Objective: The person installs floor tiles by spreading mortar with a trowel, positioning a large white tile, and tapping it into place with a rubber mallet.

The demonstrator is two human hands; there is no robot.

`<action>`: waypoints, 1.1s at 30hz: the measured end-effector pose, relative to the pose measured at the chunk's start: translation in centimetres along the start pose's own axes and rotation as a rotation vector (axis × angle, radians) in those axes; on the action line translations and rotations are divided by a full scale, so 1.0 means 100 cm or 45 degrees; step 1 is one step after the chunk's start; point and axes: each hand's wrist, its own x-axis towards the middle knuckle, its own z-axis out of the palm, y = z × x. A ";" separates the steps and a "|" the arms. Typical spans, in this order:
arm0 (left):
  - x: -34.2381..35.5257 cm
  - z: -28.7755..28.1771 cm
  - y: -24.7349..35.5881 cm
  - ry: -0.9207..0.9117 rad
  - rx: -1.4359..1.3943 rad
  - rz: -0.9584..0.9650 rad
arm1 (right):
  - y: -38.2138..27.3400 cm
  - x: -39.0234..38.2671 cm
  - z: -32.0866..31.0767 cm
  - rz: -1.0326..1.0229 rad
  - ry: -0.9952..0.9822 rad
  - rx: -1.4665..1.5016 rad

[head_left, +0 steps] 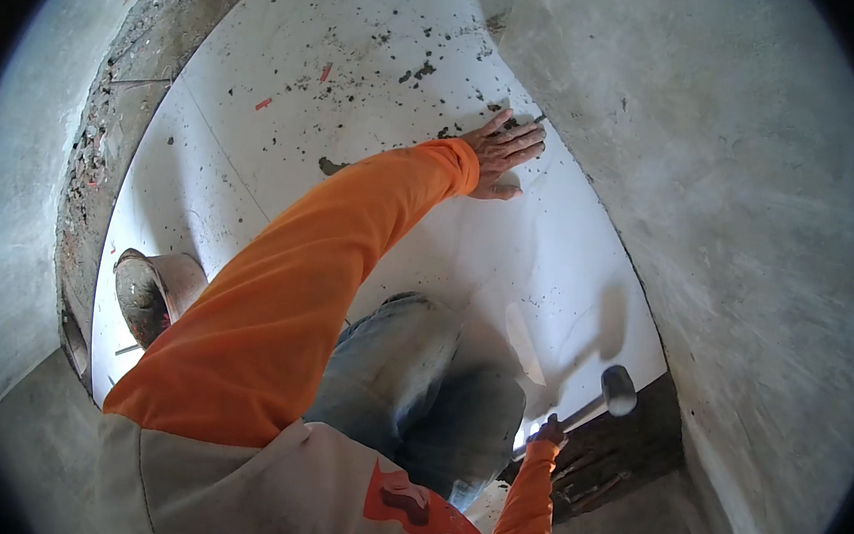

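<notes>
My left hand (504, 155) lies flat with its fingers apart on the white floor tiles (430, 227), near the right-hand wall. Its orange-sleeved arm stretches across the tiles, and dark mortar crumbs lie about the fingers. Lower right, my right hand (547, 432) grips the handle of a mallet (619, 391). The mallet's dark, rounded head is raised beside the tile's near edge and casts a shadow on the white surface. My bent knees, in jeans, rest on the tiles between the two arms.
A mortar-stained bucket (170, 282) stands on the left, partly behind my sleeve. Two small red pieces (263, 105) lie among scattered crumbs. Grey plastered walls (716, 169) close in both sides. Rough debris lines the left tile edge; a dark strip of bare floor (624, 443) lies lower right.
</notes>
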 end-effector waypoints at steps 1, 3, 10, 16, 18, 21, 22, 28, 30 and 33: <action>-0.003 0.000 -0.010 -0.012 0.009 -0.011 | -0.026 -0.009 0.008 0.633 -0.152 0.361; 0.021 -0.009 -0.017 0.006 -0.018 0.042 | -0.021 0.001 0.009 0.551 0.069 0.372; 0.026 -0.028 -0.041 -0.019 -0.281 -0.686 | 0.005 -0.017 0.022 0.400 -0.066 0.022; -0.021 -0.018 0.043 0.106 -0.480 -0.077 | 0.011 -0.015 0.032 0.301 -0.065 -0.486; -0.031 0.019 0.044 0.252 -0.419 0.396 | 0.014 -0.017 0.037 0.350 -0.106 -0.520; -0.029 -0.026 -0.009 -0.021 -0.176 0.036 | -0.016 -0.030 0.033 0.387 -0.173 -0.255; -0.021 -0.028 -0.030 0.047 -0.003 -0.114 | -0.003 -0.021 0.032 0.417 -0.053 -0.366; -0.029 -0.026 -0.065 0.595 0.212 -0.769 | -0.022 -0.026 0.034 0.401 -0.121 -0.457; -0.055 -0.001 0.017 0.584 -0.268 -0.296 | -0.017 -0.021 0.032 0.465 -0.158 -0.387; -0.120 0.023 0.045 0.073 -0.471 0.095 | -0.010 -0.025 0.041 0.520 -0.121 -0.223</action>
